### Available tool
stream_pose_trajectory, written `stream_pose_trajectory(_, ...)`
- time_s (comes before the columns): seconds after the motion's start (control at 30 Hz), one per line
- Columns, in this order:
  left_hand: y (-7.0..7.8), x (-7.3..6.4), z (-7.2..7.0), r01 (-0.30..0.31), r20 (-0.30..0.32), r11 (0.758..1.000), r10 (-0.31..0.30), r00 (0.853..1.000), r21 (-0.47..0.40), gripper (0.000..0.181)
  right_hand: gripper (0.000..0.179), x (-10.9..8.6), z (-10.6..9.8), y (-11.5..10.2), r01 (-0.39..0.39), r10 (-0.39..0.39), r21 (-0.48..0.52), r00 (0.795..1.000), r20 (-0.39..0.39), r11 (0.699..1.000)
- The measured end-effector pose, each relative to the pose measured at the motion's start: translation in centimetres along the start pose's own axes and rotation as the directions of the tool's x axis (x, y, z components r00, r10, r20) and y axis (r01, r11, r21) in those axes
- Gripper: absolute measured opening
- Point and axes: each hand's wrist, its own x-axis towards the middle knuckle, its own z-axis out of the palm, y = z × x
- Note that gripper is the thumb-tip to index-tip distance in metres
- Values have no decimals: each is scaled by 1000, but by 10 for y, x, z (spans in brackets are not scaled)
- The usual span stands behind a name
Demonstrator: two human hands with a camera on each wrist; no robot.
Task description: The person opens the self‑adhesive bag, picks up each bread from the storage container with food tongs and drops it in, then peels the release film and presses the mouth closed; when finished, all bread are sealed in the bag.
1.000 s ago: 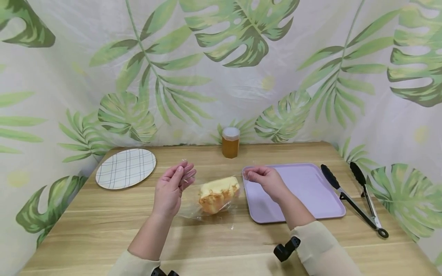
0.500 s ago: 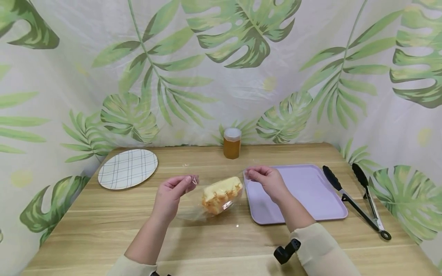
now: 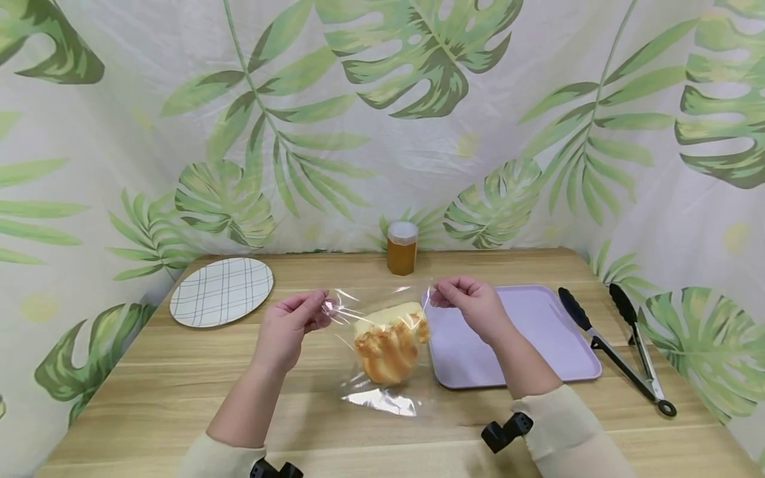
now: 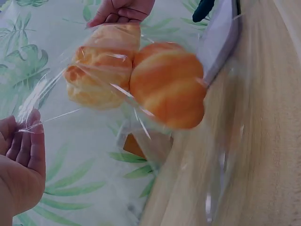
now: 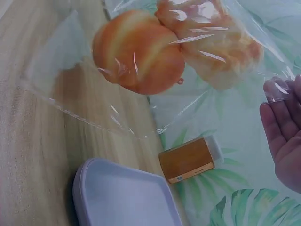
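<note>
Between my two hands hangs a clear plastic bag (image 3: 382,401), stretched along its top edge. My left hand (image 3: 283,335) pinches its top left corner, and my right hand (image 3: 475,311) pinches the top right one. Inside the bag are two breads, best seen in the wrist views: a round orange-brown bun (image 4: 167,87) with pale stripes, and a paler, lumpy bread (image 4: 101,70) pressed up beside it. In the head view the bun (image 3: 388,358) sits below the pale one, and the bag's lower end overlaps the wooden table (image 3: 311,425).
A lilac tray (image 3: 520,332) lies just right of the bag, partly behind my right forearm. Black-tipped tongs (image 3: 627,365) rest open beyond it. At the back stands an amber jar (image 3: 401,249) with a white lid; a checked plate (image 3: 221,292) is at the far left.
My left hand has closed its fingers on the bag's corner. The bag has tipped up from a slant to hang facing me, and the striped bun has come into view.
</note>
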Motion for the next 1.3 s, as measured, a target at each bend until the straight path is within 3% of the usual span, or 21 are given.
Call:
stream_pose_trajectory(0.2,-6,2,-2,87,-11,996,-87,996,-14,27,31,2,3,4,-91,91,13,995,-43,996)
stream_pose_trajectory(0.37,-12,7,-3,55,-3,998,-56,998,-35,33,34,3,3,11,-133,132,-19,990,-51,991)
stream_pose_trajectory(0.5,-14,12,-3,32,12,997,-31,999,-71,37,35,3,1,13,-118,117,-20,992,-39,993)
stream_pose_trajectory(0.77,-11,20,-4,33,102,996,-25,994,-79,37,36,3,-6,16,-106,107,27,993,-42,994)
stream_pose_trajectory(0.97,-8,21,-5,31,120,997,-21,993,-77,38,37,3,-12,16,-92,93,57,996,-16,994)
stream_pose_trajectory(1.3,-6,22,-5,24,159,996,-10,987,-85,40,20,1,-18,14,-59,59,73,998,7,996)
